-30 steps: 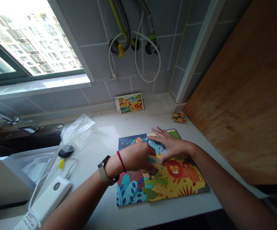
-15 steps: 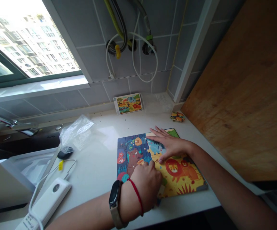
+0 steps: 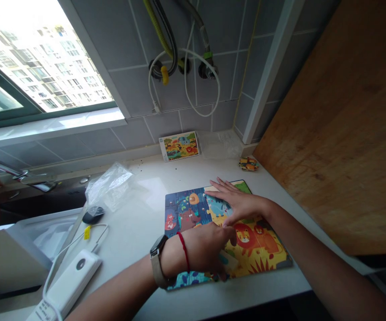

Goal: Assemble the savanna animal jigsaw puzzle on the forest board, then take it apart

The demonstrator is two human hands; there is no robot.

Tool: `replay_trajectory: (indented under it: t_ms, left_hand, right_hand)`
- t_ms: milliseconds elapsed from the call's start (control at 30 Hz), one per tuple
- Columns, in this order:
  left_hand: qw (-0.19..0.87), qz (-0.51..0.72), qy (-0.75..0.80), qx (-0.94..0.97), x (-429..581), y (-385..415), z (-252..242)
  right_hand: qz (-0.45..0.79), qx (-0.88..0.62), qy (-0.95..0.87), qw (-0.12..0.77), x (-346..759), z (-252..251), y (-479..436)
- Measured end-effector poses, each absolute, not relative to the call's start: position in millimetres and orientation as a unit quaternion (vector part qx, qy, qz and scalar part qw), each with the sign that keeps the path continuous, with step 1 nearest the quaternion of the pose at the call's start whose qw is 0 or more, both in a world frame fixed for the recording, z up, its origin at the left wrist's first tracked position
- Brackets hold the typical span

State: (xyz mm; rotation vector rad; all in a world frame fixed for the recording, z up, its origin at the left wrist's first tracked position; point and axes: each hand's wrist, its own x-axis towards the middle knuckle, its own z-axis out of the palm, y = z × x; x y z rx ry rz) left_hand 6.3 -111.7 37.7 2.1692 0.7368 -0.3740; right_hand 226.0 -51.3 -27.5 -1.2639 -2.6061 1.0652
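A colourful animal jigsaw puzzle (image 3: 258,245) lies on the white counter, with a bear at its left and lions at its right. My right hand (image 3: 235,200) rests flat on its upper part, fingers spread. Over the lower middle of the puzzle, my left hand (image 3: 209,249) is bent downward with its fingers curled. Beside its fingertips shows a pale, blurred puzzle piece (image 3: 229,260), partly hidden by the hand. A dark watch and a red cord are on the left wrist.
Behind the puzzle are a picture card (image 3: 180,146), a clear plastic sheet (image 3: 221,145) and a small stack of pieces (image 3: 248,164). To the left are a crumpled plastic bag (image 3: 109,187), a white power strip (image 3: 74,285) and a sink (image 3: 46,196). A wooden panel (image 3: 330,133) stands right.
My left hand has turned and shifted slightly right and up, uncovering the puzzle's lower left part. My right hand remains spread on the puzzle. The whole view has shifted slightly.
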Motion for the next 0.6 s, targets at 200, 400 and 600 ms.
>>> replay_trajectory:
  t_ms: [200,400,600]
  left_hand:
    - [0.513,0.008,0.338,0.789,-1,-64,29]
    - [0.409,0.089,0.439,0.795,-2,-31,-2]
    - [0.302,0.115,0.416,0.850,2,-30,-16]
  right_hand:
    - [0.327,-0.429,-0.820,0.192,234,-30,-46]
    - [0.181,-0.547,-0.746,0.336,255,-43,-24]
    - [0.129,-0.584,-0.727,0.339,251,-56,-22]
